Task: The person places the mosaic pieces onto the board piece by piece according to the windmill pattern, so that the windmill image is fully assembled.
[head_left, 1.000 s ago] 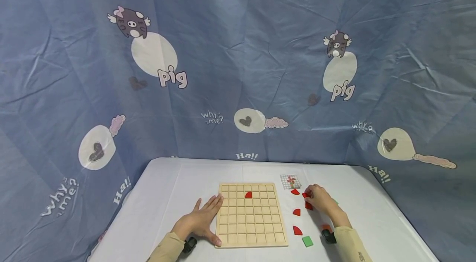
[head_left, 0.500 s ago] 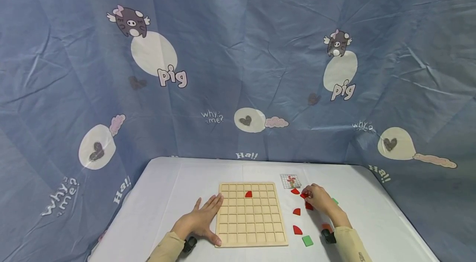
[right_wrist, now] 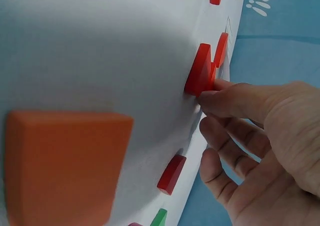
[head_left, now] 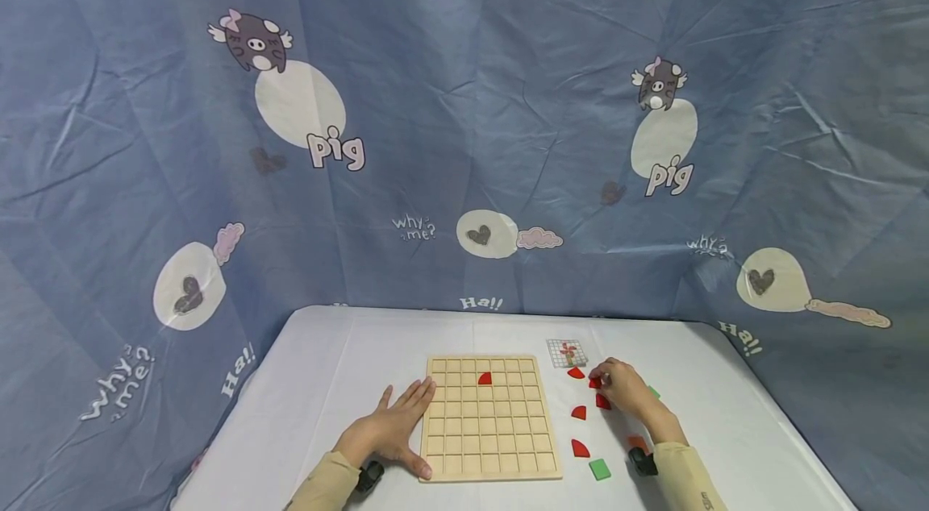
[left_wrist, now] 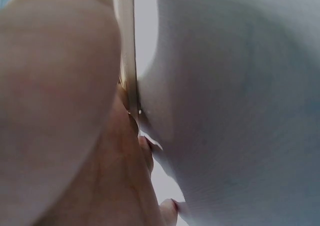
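Observation:
My left hand (head_left: 392,429) lies with fingers spread along the left edge of a wooden grid board (head_left: 489,482), fingertips and thumb at its rim. In the left wrist view the board's pale edge (left_wrist: 129,50) runs beside the palm. One red quarter-circle piece (head_left: 485,379) sits in a cell in the board's second row. To the right of the board, my right hand (head_left: 630,392) pinches another red quarter-circle piece (head_left: 594,383) between thumb and forefinger, low over the table. A further red quarter-circle (right_wrist: 200,70) stands close by the thumb and partly hides the pinched piece.
A pattern card (head_left: 567,353) showing a red and green figure lies beyond the loose pieces. More red quarter-circles (head_left: 580,449), a green square (head_left: 599,469) and an orange block (right_wrist: 65,166) lie right of the board. A blue printed cloth (head_left: 435,132) hangs behind the table.
My right fingers have turned the pinched red piece slightly, shifting it left and then back a little. My left hand and the board have stayed in place.

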The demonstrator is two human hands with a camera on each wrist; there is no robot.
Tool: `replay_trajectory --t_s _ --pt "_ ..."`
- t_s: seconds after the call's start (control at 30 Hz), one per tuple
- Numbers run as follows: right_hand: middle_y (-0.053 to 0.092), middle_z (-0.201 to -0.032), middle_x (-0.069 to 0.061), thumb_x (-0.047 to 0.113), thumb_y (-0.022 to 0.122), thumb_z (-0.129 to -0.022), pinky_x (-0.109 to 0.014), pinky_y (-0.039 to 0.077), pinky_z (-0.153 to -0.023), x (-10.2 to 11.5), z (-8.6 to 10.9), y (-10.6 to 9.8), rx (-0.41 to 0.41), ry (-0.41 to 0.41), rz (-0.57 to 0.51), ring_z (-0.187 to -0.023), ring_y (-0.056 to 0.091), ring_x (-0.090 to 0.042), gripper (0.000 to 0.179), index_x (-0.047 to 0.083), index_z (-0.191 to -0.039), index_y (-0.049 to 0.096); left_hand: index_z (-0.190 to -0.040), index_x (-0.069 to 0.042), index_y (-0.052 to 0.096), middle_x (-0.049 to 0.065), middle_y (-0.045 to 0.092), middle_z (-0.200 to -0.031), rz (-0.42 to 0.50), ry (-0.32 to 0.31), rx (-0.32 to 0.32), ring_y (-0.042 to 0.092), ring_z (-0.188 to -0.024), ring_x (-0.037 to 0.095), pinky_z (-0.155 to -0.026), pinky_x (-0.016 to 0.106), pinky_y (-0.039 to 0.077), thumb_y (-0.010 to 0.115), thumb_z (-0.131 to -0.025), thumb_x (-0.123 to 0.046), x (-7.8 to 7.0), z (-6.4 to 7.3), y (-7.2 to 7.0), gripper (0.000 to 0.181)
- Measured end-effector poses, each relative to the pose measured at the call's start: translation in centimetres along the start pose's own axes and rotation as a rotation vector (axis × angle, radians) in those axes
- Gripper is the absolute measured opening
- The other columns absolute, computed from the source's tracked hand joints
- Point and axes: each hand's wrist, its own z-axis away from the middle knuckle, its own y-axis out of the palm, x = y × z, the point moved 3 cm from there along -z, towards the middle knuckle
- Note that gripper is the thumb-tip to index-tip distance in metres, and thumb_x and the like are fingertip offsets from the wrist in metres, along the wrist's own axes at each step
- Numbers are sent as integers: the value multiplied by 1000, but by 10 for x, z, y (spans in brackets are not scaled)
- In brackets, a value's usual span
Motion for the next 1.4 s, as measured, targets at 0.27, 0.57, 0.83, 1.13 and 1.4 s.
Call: replay_trajectory --t_s 0.27,0.57,0.83,1.13,1.4 --pt "62 -95 -9 2 66 -80 -39 54 -74 0 -2 -8 -4 56 -39 -81 57 -18 26 -3 -105 66 -155 -5 8 13 7 -163 4 -10 4 9 -150 32 -117 65 3 77 -53 -71 0 -1 0 140" --pt "57 -79 -7 33 74 -85 -34 50 -65 1 -4 -10 60 249 -10 -72 52 -19 41 -4 -96 60 -155 -7 7 11 5 -164 5 -25 11 9 -151 31 -118 64 2 76 -52 -73 4 -3 3 141" --pt "57 -76 -6 27 75 -83 -32 48 -62 2 -4 -5 73 258 -6 -69 51 -18 34 -2 -89 59 -155 -6 8 12 6 -164 11 -14 2 10 -151 32 -118 64 2 77 -52 -71 3 -3 3 140" --pt "59 -75 -4 9 75 -81 -31 49 -63 2 -6 -2 31 146 -42 -69 53 -15 17 -1 -88 63 -155 -6 7 12 6 -164 7 -9 2 9 -151 32 -118 64 2 77 -53 -71 2 -2 3 140" --pt "62 -79 -1 -4 75 -74 -27 45 -60 3 -6 -4 11 19 -44 -68 51 -12 15 5 -85 70 -155 -5 8 13 6 -163 14 -4 -1 9 -150 32 -117 65 2 78 -53 -70 1 -1 1 140"
